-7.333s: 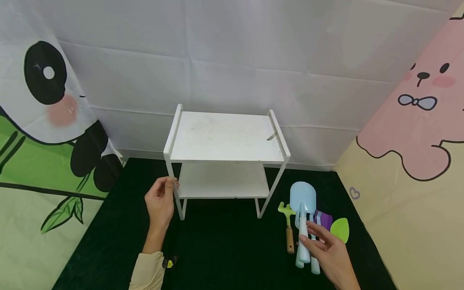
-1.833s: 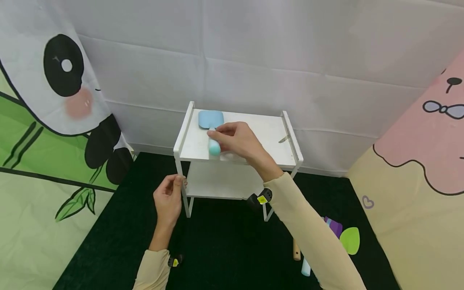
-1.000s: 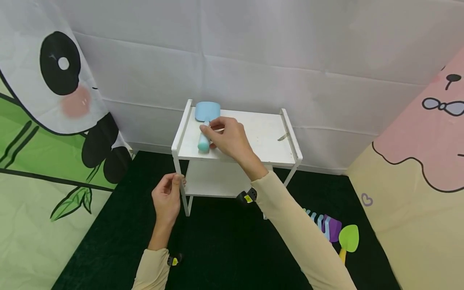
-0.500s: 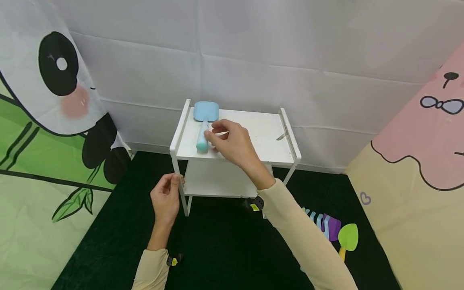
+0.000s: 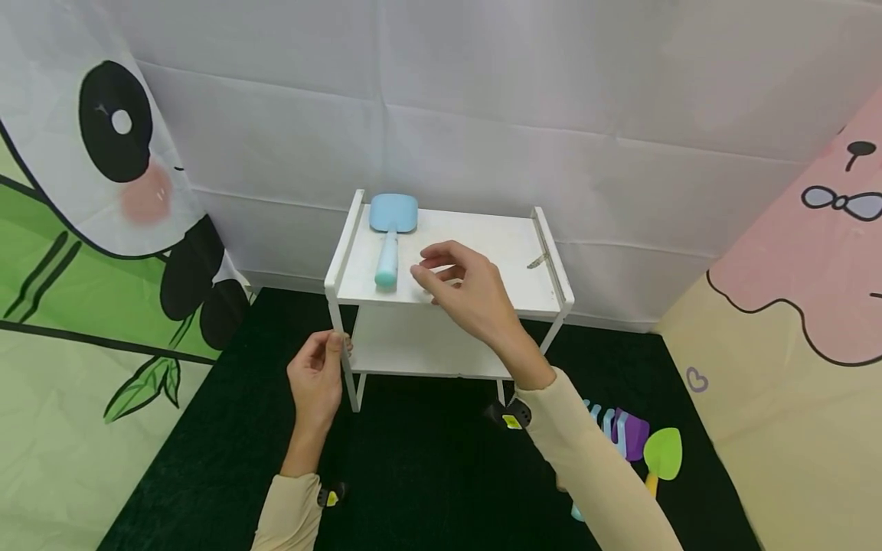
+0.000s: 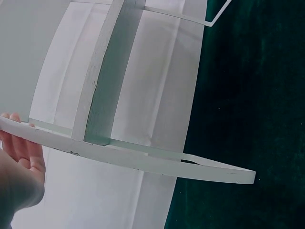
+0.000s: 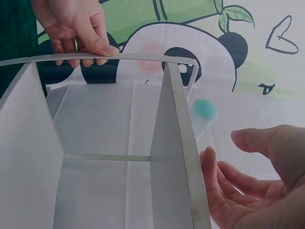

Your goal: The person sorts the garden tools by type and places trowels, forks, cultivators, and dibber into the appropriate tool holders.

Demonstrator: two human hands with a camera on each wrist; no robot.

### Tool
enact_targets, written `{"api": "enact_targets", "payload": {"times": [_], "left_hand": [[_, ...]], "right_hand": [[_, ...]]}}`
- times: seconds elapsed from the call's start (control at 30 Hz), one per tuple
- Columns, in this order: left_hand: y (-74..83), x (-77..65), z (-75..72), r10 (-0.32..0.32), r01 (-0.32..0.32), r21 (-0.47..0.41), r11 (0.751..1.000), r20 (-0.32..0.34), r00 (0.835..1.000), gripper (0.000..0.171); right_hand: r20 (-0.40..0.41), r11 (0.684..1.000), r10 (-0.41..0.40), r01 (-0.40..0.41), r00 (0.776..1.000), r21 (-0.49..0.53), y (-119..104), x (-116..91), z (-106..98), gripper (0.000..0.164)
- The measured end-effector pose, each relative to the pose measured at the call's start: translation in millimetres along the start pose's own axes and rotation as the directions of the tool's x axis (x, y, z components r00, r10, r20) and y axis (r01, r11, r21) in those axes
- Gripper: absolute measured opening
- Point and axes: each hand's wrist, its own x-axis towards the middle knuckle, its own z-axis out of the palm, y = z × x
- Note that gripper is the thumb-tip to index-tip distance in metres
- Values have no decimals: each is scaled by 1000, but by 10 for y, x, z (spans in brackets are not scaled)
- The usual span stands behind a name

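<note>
A light blue toy shovel (image 5: 387, 259) lies on the upper board of a small white two-tier shelf (image 5: 475, 264), near its left side, blade toward the wall. To the right of its handle, my right hand (image 5: 468, 291) hovers over the board, fingers loosely bent and holding nothing. In the right wrist view, a gap shows between the thumb and fingers of the right hand (image 7: 257, 181); the shovel's teal handle end (image 7: 205, 109) stands apart from it. My left hand (image 5: 317, 375) pinches the shelf's front left leg. The left wrist view shows the left hand's fingers (image 6: 21, 148) behind the white frame.
On the dark green cloth (image 5: 413, 474) at right lie a purple tool (image 5: 632, 435), light blue rake tines (image 5: 608, 421) and a green spade (image 5: 664, 453). My right sleeve (image 5: 592, 467) partly covers other tools. A white wall sheet (image 5: 482, 99) hangs behind the shelf.
The right hand carried the blue shovel from the pile at right onto the upper board, let go of it and drew back to the right. The left hand stayed on the leg.
</note>
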Motion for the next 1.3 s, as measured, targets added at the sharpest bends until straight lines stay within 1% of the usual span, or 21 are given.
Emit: {"api": "enact_targets", "payload": {"times": [0.27, 0.4, 0.57, 0.7, 0.93, 1.1, 1.2, 1.3], "left_hand": [[-15, 4, 6, 19, -19, -9, 1000, 3, 1000, 22], [-26, 8, 6, 19, -19, -11, 1000, 1, 1000, 22], [-32, 1, 4, 4, -4, -8, 1000, -3, 1000, 22], [-31, -1, 8, -5, 5, -9, 1000, -4, 1000, 23], [-31, 1, 36, -13, 13, -4, 1000, -7, 1000, 24], [-32, 4, 64, -13, 13, 1, 1000, -9, 1000, 24], [-31, 9, 79, -14, 14, 7, 1000, -16, 1000, 24], [-38, 16, 93, -13, 13, 5, 1000, -25, 1000, 24]], "right_hand": [[-20, 999, -35, 36, 999, 31, 75, -174, -73, 32], [-29, 996, -80, 82, 996, 40, 135, -259, -104, 32], [-39, 989, -148, 148, 988, 1, 194, -370, -156, 33], [-26, 985, -170, 170, 985, -11, 242, -458, -207, 34], [8, 985, -171, 171, 985, 16, 390, -596, -306, 35], [13, 983, -184, 184, 983, 9, 494, -678, -357, 36], [13, 978, -208, 208, 978, 20, 567, -719, -383, 37], [11, 966, -256, 256, 966, 42, 653, -739, -402, 38]]}}
